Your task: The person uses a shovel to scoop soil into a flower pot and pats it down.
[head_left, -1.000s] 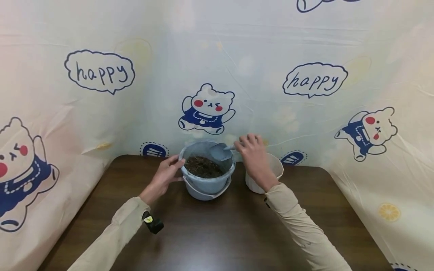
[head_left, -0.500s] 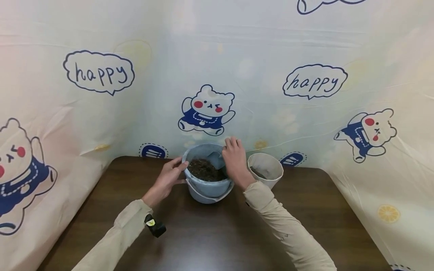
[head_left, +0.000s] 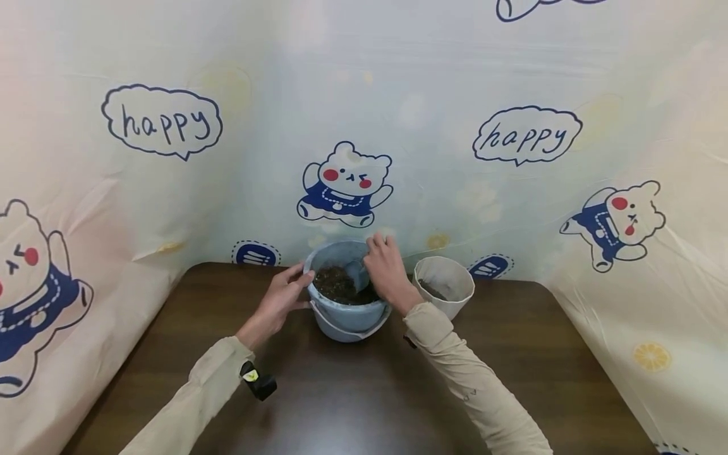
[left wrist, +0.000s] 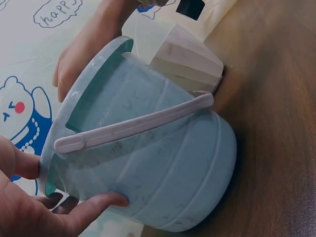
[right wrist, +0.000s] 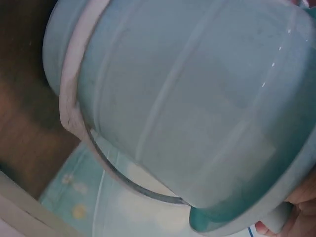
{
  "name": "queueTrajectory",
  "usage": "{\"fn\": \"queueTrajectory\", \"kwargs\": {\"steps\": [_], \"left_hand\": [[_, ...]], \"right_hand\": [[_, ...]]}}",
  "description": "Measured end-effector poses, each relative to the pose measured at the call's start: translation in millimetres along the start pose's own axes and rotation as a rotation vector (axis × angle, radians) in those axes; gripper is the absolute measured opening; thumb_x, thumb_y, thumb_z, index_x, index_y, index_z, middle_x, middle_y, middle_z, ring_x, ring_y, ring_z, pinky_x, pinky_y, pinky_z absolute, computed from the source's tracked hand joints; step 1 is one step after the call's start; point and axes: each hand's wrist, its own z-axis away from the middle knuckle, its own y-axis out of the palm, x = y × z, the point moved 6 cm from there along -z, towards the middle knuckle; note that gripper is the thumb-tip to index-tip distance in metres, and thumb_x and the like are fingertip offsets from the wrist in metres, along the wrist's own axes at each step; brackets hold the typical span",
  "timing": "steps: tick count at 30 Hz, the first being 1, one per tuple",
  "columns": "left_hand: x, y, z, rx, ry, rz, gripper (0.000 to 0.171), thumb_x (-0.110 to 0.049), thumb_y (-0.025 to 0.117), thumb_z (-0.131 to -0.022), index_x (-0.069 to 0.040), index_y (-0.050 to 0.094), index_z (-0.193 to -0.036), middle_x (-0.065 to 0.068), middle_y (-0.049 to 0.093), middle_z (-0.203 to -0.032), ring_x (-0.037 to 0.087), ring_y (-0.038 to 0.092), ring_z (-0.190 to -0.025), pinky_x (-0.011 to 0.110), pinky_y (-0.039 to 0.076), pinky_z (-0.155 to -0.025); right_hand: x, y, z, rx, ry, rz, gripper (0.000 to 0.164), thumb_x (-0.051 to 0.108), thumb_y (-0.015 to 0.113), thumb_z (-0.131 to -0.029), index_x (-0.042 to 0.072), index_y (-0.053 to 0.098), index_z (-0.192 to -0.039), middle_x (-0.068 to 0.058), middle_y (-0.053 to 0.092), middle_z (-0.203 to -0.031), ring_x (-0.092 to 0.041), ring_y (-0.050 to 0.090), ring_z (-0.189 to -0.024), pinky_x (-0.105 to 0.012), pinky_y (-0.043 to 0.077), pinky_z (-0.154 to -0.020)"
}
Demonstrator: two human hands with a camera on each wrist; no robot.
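Observation:
A light blue bucket [head_left: 354,312] stands on the table with dark soil [head_left: 334,285] inside. My left hand [head_left: 279,298] grips its left rim; in the left wrist view the thumb and fingers of that hand [left wrist: 29,205] lie on both sides of the rim. My right hand [head_left: 389,273] holds a small blue trowel [head_left: 357,275] over the bucket's right rim, blade down in the soil. In the right wrist view the bucket's wall [right wrist: 173,94] hides most of that hand, though the trowel's handle end [right wrist: 277,217] shows beside the fingers.
Just right of the bucket stands a white faceted pot [head_left: 456,306] with a little soil [head_left: 432,289] in it. The bucket's pale carrying handle [left wrist: 133,124] hangs down its front. A printed cloth [head_left: 432,158] rises behind the brown table [head_left: 341,392].
My right hand has moved left from above the white pot to the bucket, lowering the trowel's blade into the soil. The bucket has shifted slightly; my left hand still grips it.

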Motion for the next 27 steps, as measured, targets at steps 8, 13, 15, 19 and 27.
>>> {"fn": "queueTrajectory", "kwargs": {"steps": [8,13,15,19,27], "left_hand": [[0.1,-3.7,0.1,-0.017,0.008,-0.003,0.06,-0.023,0.049,-0.112,-0.005,0.027,-0.165,0.025,0.033,-0.164,0.039,0.039,-0.147,0.048,0.058,-0.102],[-1.9,-1.3,1.1,-0.016,0.002,0.0,0.062,-0.024,0.049,-0.112,-0.004,0.026,-0.165,0.026,0.034,-0.162,0.039,0.039,-0.146,0.048,0.059,-0.102],[-2.3,1.5,1.1,-0.013,-0.002,0.002,0.062,-0.024,0.05,-0.112,-0.004,0.026,-0.166,0.026,0.033,-0.163,0.039,0.039,-0.146,0.05,0.057,-0.103],[-2.1,7.2,-1.0,-0.002,0.008,0.018,0.06,-0.023,0.049,-0.112,-0.004,0.027,-0.165,0.025,0.034,-0.162,0.038,0.04,-0.145,0.054,0.055,-0.107],[-0.1,2.3,0.5,-0.012,0.006,0.014,0.062,-0.022,0.049,-0.112,-0.003,0.024,-0.166,0.026,0.034,-0.162,0.041,0.039,-0.147,0.053,0.054,-0.107]], "right_hand": [[-5.3,3.9,1.9,-0.017,-0.041,-0.295,0.02,0.014,0.073,-0.098,0.012,0.076,-0.078,-0.011,0.064,-0.102,-0.026,0.045,-0.088,-0.036,0.038,-0.076],[-18.7,3.8,5.9,0.018,-0.106,-0.493,0.018,0.028,0.084,-0.09,0.013,0.08,-0.083,-0.011,0.067,-0.095,-0.029,0.05,-0.087,-0.04,0.043,-0.077],[-23.3,5.9,8.4,0.042,-0.119,-0.524,0.02,0.033,0.086,-0.087,0.014,0.081,-0.084,-0.009,0.067,-0.091,-0.029,0.053,-0.088,-0.041,0.045,-0.078],[-24.4,11.1,10.0,0.074,-0.113,-0.512,0.02,0.035,0.085,-0.088,0.015,0.083,-0.091,-0.008,0.069,-0.095,-0.029,0.052,-0.092,-0.042,0.042,-0.079],[-4.5,8.2,6.0,0.057,-0.188,-0.403,0.014,0.027,0.084,-0.089,0.02,0.083,-0.101,-0.006,0.071,-0.107,-0.028,0.054,-0.1,-0.043,0.035,-0.076]]}}
